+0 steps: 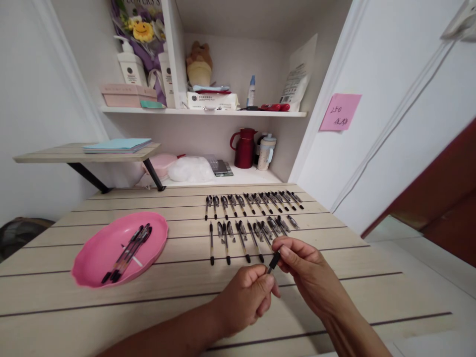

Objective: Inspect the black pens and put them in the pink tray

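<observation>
Toward near edge of table [186, 280] | left hand [250, 296] grips pen [274, 261] | right hand [299, 260] pinches its black part | pens [255, 241] lie nearer far edge

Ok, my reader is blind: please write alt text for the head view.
The left hand and right hand hold a pen piece above a table. Beyond lie two rows of pen parts; a pink dish at left holds pens.

The left hand [247, 300] and right hand [310, 270], lower centre of the frame, are bare (the 2 forearms [174, 325] too).
</observation>
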The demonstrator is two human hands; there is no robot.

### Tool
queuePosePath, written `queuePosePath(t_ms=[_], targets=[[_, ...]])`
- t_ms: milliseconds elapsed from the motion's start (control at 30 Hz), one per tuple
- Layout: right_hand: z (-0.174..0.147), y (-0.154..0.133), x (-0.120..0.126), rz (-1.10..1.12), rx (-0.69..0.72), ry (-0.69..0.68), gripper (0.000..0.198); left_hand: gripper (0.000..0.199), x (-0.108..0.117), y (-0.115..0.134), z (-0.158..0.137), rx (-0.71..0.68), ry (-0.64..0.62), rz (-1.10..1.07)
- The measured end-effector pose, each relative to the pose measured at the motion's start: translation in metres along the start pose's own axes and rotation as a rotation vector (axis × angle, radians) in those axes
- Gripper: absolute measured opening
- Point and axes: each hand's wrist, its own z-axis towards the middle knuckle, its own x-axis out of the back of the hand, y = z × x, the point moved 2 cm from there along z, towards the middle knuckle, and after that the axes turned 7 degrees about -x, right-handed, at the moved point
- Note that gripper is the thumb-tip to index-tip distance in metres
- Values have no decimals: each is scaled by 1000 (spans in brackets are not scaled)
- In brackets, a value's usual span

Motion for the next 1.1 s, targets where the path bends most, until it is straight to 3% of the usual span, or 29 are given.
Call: queuePosePath(t_ms=[333, 500, 633, 800, 933, 1100], targets=[[-7, -1, -6, -4, 85, 84, 21, 26, -3, 23, -7, -265, 215, 540], [-7, -3, -9, -45, 105, 103, 23, 24, -3, 26, -7, -326, 241, 626], [-8, -5, -7, -52, 90, 121, 25, 27, -1, 20, -5, -206, 150, 422], [-7, -7, -2, 56, 21, -4, 29, 29, 2, 13, -1, -34, 18, 84], [-5, -5, 0, 84, -16, -8, 28, 31, 1, 12, -1, 67, -69, -157], [-3, -2, -1, 112, -27, 17, 22, 32, -3, 12, -3, 127, -134, -253]])
